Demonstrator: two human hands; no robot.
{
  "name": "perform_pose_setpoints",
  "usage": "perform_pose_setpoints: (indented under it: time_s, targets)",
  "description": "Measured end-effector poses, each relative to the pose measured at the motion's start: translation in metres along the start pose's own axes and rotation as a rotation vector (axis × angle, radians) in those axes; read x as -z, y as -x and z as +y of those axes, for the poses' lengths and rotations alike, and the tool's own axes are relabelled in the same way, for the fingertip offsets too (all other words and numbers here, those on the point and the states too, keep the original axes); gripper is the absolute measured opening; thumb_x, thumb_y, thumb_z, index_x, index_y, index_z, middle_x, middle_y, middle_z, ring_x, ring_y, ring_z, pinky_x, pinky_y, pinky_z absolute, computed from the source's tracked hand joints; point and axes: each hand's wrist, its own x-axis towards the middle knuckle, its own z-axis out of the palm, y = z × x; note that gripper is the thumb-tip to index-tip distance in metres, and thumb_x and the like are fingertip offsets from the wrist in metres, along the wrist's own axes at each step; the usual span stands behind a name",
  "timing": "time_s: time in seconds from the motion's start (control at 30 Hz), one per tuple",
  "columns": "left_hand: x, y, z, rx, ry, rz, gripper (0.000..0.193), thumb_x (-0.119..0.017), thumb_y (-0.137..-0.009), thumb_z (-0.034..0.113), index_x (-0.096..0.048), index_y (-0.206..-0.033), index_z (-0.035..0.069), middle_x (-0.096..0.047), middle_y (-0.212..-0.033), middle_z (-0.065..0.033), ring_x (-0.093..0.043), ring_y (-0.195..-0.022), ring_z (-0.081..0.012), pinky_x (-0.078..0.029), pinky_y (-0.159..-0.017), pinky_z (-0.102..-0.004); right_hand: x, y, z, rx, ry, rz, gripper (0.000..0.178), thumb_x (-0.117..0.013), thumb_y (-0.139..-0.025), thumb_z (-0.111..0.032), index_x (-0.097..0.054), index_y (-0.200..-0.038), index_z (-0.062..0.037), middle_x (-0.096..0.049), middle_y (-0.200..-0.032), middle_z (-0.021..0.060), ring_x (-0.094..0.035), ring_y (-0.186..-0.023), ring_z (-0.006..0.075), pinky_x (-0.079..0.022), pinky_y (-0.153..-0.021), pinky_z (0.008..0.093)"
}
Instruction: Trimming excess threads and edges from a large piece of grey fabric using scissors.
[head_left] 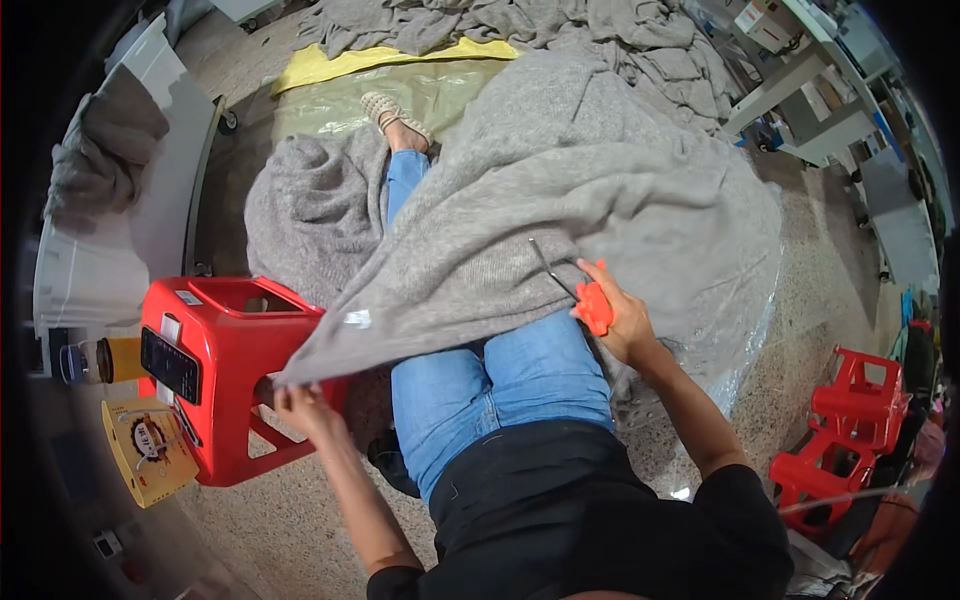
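Observation:
A large grey knitted cloth (620, 180) lies over my lap and spreads out across the floor in front of me. At the left, beside a red plastic stool (230, 330), my left hand (308, 408) pinches its drawn-out corner. A small white tag (357, 319) shows on the cloth near that corner. My right hand (625, 318) is closed round the orange-red handle of a tool with a thin dark metal shaft (550, 265), held above the cloth by my right thigh. The shaft's tip points away from me; its exact kind is unclear.
On the stool's left side are a dark phone (170, 365) and a yellow box (150, 450). A white wheeled bin (150, 200) stands far left, with grey cloth over its rim. More grey knitwear (400, 25) lies ahead. Red stools (835, 430) stand right.

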Motion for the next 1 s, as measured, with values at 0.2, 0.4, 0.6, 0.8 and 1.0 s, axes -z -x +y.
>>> perform_pose_setpoints:
  time_s: [0.2,0.4,0.6,0.8,1.0]
  targets:
    - [-0.102,0.154,-0.006,1.048,0.085,-0.689,0.025,-0.059,-0.088,0.010,-0.056,-0.108,-0.005,-0.063,-0.102,-0.0175,-0.063,-0.099,-0.0271,-0.051,-0.092,-0.0360,-0.015,0.025,0.088,-0.059,0.017,-0.019,0.066,-0.070,-0.078,-0.013,-0.040,-0.136,-0.0094,-0.064,-0.103,0.0168,-0.065,-0.094,0.0294,-0.051,-0.080,0.0362]
    - [-0.179,0.183,-0.068,0.946,-0.354,-0.645,0.034,-0.063,-0.087,0.014,-0.051,-0.115,-0.002,-0.059,-0.105,-0.0119,-0.060,-0.102,-0.0264,-0.053,-0.084,-0.0376,-0.054,0.006,0.122,-0.283,0.200,0.138,0.074,-0.068,-0.075,-0.020,-0.032,-0.139,-0.0191,-0.060,-0.109,0.0231,-0.061,-0.089,0.0431,-0.049,-0.072,0.0483]
    - [-0.190,0.180,-0.022,0.691,-0.081,-0.724,0.022,-0.063,-0.089,0.021,-0.062,-0.091,-0.002,-0.063,-0.094,-0.0059,-0.058,-0.079,-0.0121,-0.047,-0.064,-0.0274,-0.051,-0.007,0.126,-0.308,0.131,0.122,0.056,-0.066,-0.076,-0.019,-0.043,-0.128,-0.0159,-0.063,-0.094,0.0237,-0.061,-0.083,0.0445,-0.048,-0.068,0.0476]
    - [-0.126,0.141,0.097,0.457,-0.063,-0.807,0.036,-0.061,-0.088,0.014,-0.054,-0.114,-0.010,-0.062,-0.108,-0.0116,-0.059,-0.095,-0.0165,-0.044,-0.085,-0.0304,0.030,0.004,0.026,-0.301,-0.164,-0.130,0.036,-0.059,-0.076,-0.010,-0.053,-0.111,-0.0070,-0.060,-0.089,0.0120,-0.060,-0.081,0.0198,-0.047,-0.073,0.0321]
    - [-0.093,0.118,0.184,0.215,0.180,-0.512,0.047,-0.042,-0.095,0.027,-0.042,-0.127,-0.007,-0.055,-0.120,-0.0231,-0.059,-0.105,-0.0316,-0.047,-0.093,-0.0461,0.108,-0.005,-0.047,-0.044,-0.136,0.102,0.034,-0.053,-0.068,0.002,-0.054,-0.101,-0.0069,-0.047,-0.080,-0.0003,-0.044,-0.069,0.0097,-0.039,-0.065,0.0234]
